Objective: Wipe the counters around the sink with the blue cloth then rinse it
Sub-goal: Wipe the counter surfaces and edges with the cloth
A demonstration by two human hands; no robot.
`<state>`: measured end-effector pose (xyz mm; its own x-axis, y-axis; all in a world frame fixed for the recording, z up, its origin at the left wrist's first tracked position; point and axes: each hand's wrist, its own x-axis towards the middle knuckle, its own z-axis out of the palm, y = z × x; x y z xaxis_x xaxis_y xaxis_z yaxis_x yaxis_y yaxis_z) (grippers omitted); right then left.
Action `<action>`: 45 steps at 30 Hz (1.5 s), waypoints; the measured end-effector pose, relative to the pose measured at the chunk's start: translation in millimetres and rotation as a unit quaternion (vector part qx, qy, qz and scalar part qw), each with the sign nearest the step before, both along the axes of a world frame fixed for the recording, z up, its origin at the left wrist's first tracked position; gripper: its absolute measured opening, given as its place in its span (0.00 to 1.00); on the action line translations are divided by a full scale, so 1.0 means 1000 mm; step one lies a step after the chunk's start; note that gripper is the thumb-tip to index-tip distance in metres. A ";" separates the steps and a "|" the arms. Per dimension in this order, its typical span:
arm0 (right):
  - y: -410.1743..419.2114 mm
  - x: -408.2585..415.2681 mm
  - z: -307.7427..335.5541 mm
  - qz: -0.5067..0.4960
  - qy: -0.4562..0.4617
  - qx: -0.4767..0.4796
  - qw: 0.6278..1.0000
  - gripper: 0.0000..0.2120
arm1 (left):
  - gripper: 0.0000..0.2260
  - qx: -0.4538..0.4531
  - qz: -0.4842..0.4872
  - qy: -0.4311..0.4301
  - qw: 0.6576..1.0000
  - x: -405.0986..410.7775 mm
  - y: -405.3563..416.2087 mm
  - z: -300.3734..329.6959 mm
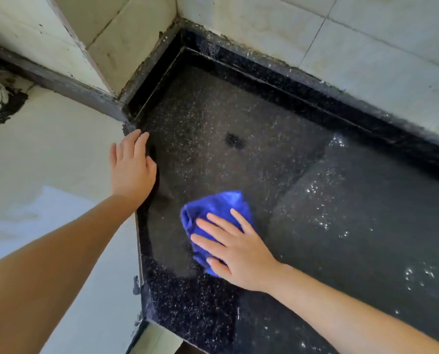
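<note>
A crumpled blue cloth (214, 208) lies on the black speckled counter (239, 154), near its left edge. My right hand (235, 250) presses down on the cloth with its fingers spread flat over it. My left hand (132, 166) rests with straight fingers against the left wall at the counter's edge, beside the corner. Part of the cloth is hidden under my right palm. The sink is not in view.
Pale tiled walls (366, 42) enclose the counter at the back and left, with a raised black rim (277, 75) along the back. The counter's right part (366, 226) looks wet and shiny. A dark spot (235, 141) sits mid-counter. The front edge (162, 325) drops off.
</note>
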<state>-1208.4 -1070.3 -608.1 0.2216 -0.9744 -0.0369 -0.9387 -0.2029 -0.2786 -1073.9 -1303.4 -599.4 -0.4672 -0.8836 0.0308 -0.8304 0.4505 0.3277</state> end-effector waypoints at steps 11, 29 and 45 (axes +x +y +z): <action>-0.076 -0.226 -0.010 -0.460 0.025 0.007 0.888 0.23 | 0.16 0.026 -0.067 0.009 0.997 -0.021 0.123 -0.012; -0.075 -0.254 -0.010 -0.309 0.029 0.005 0.950 0.26 | 0.16 0.020 -0.052 -0.054 0.997 -0.028 0.127 -0.007; -0.046 -0.198 -0.009 -0.008 0.074 -0.008 0.997 0.26 | 0.23 0.012 -0.044 -0.061 0.997 -0.028 0.128 -0.007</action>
<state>-1406.3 -1116.5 -617.3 0.1999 -0.9784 -0.0521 -0.9724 -0.1915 -0.1333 -1101.4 -1175.7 -605.9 -0.5412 -0.8393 -0.0509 -0.8227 0.5161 0.2383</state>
